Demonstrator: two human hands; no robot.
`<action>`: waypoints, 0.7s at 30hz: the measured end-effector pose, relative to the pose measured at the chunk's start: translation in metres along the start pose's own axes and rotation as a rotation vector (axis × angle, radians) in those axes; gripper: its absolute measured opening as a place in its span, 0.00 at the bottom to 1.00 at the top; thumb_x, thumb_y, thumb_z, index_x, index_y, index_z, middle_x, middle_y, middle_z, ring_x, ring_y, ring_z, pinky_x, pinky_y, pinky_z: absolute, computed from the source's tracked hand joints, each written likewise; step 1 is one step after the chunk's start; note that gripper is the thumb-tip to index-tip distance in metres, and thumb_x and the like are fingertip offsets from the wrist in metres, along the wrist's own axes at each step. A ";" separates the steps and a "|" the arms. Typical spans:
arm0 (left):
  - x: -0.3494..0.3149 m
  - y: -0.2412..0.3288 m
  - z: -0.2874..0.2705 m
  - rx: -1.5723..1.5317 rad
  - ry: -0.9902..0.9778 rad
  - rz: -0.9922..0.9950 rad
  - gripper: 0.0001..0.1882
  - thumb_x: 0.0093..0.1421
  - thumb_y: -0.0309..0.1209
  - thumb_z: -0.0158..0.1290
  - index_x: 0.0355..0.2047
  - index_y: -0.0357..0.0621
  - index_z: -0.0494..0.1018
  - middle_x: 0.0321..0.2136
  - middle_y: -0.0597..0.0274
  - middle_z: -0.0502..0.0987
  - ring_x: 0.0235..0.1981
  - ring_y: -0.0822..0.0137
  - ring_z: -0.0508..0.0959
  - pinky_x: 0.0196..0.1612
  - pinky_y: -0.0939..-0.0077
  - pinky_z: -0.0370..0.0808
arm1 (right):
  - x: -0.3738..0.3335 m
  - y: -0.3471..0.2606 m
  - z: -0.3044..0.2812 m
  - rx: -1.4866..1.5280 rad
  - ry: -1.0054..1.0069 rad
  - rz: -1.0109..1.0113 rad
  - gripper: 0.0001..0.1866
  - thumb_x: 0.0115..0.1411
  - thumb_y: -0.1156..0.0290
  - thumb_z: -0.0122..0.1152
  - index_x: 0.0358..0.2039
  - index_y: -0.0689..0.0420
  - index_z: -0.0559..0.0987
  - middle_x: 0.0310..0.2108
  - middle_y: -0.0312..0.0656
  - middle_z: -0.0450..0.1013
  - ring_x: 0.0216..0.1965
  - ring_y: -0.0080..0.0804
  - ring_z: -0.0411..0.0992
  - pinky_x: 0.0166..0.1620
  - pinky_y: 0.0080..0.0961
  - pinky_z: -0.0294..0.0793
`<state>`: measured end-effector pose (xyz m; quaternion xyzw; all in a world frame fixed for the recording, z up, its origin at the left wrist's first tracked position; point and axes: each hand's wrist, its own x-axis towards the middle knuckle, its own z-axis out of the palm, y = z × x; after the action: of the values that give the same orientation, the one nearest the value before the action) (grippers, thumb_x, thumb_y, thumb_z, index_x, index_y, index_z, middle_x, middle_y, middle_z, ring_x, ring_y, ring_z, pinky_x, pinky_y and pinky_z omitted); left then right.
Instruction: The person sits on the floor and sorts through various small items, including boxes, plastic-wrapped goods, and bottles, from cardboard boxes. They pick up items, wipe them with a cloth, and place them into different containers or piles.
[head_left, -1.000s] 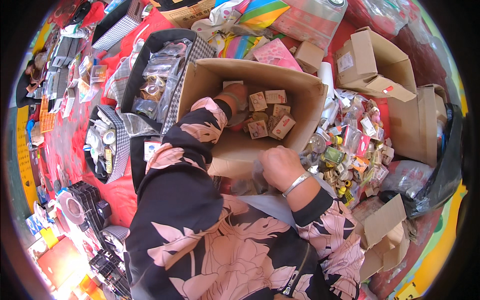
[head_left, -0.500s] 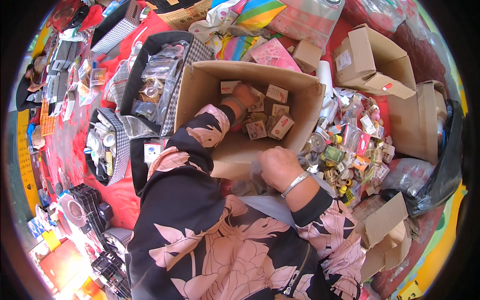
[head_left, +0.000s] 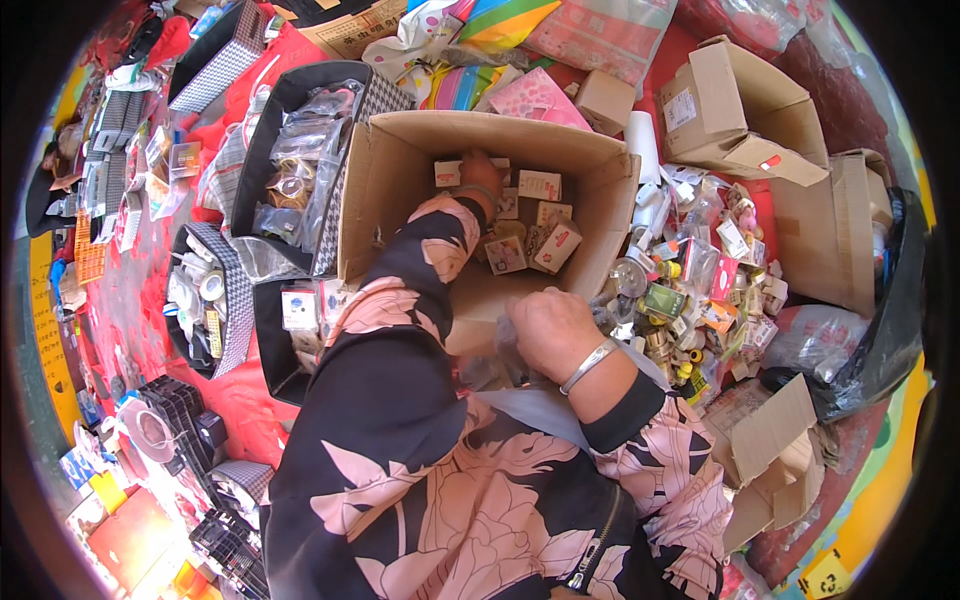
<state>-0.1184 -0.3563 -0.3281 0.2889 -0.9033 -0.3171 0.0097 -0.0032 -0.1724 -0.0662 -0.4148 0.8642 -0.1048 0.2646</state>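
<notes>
My left hand (head_left: pixel 482 175) reaches deep into a large open cardboard box (head_left: pixel 385 180), among small printed cartons at its far wall. Its fingers are mostly hidden, so I cannot tell whether they grip anything. One pale carton (head_left: pixel 447 174) lies just left of that hand. Others lie to its right: a white-and-red carton (head_left: pixel 540 185), a carton (head_left: pixel 556 246) tilted on its neighbours, and a square one (head_left: pixel 505 254). At the box's near edge my right hand (head_left: pixel 556 335) is closed on a thin grey plastic bag (head_left: pixel 509 342), bunched in its fingers.
Right of the box lies a heap of small bottles and packages (head_left: pixel 680 300). An open carton (head_left: pixel 760 110) and a black plastic bag (head_left: pixel 895 300) stand farther right. On the left are a black fabric bin (head_left: pixel 260 170) of wrapped goods and a smaller bin (head_left: pixel 235 300).
My left hand has moved farther toward the box's far wall. My right hand stays at the near edge with the plastic bag. The whole view has shifted slightly.
</notes>
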 end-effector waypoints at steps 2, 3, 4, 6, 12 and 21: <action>0.005 -0.017 -0.004 0.045 -0.085 0.087 0.34 0.46 0.37 0.59 0.51 0.36 0.61 0.48 0.35 0.63 0.46 0.41 0.68 0.50 0.59 0.67 | 0.000 -0.001 -0.002 0.031 -0.041 -0.012 0.07 0.44 0.72 0.52 0.24 0.56 0.77 0.25 0.46 0.74 0.32 0.43 0.73 0.34 0.38 0.72; 0.007 -0.026 -0.005 0.067 -0.130 0.132 0.32 0.46 0.36 0.58 0.50 0.36 0.61 0.47 0.36 0.63 0.46 0.42 0.68 0.50 0.58 0.67 | 0.000 0.000 -0.002 0.047 -0.062 -0.016 0.07 0.44 0.73 0.51 0.25 0.56 0.76 0.25 0.47 0.74 0.32 0.45 0.72 0.34 0.39 0.72; 0.006 -0.025 -0.010 0.132 -0.179 0.168 0.31 0.47 0.34 0.57 0.50 0.36 0.61 0.48 0.36 0.63 0.46 0.42 0.68 0.50 0.58 0.67 | 0.000 0.000 -0.001 0.047 -0.060 -0.012 0.07 0.44 0.73 0.51 0.25 0.56 0.76 0.25 0.47 0.74 0.32 0.45 0.72 0.34 0.39 0.72; 0.003 -0.020 -0.018 0.262 -0.277 0.244 0.30 0.47 0.32 0.56 0.50 0.34 0.61 0.48 0.36 0.63 0.47 0.42 0.68 0.50 0.57 0.67 | 0.000 0.002 0.001 0.048 -0.055 -0.003 0.07 0.44 0.73 0.51 0.25 0.56 0.76 0.25 0.47 0.74 0.32 0.45 0.72 0.35 0.39 0.72; 0.017 -0.030 -0.016 0.264 -0.534 0.170 0.28 0.47 0.27 0.52 0.50 0.33 0.61 0.49 0.35 0.62 0.48 0.43 0.67 0.50 0.58 0.67 | -0.003 0.000 0.000 -0.027 0.011 -0.032 0.06 0.45 0.71 0.52 0.22 0.54 0.78 0.24 0.43 0.75 0.31 0.40 0.73 0.34 0.34 0.72; -0.024 -0.002 0.006 0.234 -0.213 0.862 0.31 0.44 0.26 0.52 0.51 0.33 0.61 0.50 0.37 0.62 0.51 0.44 0.64 0.49 0.59 0.68 | 0.001 -0.002 -0.004 -0.010 -0.108 0.004 0.08 0.46 0.70 0.52 0.24 0.54 0.79 0.26 0.43 0.76 0.33 0.40 0.74 0.35 0.33 0.73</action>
<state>-0.0986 -0.3419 -0.3298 -0.1484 -0.9667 -0.2078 0.0151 -0.0045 -0.1746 -0.0624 -0.4193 0.8502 -0.0774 0.3088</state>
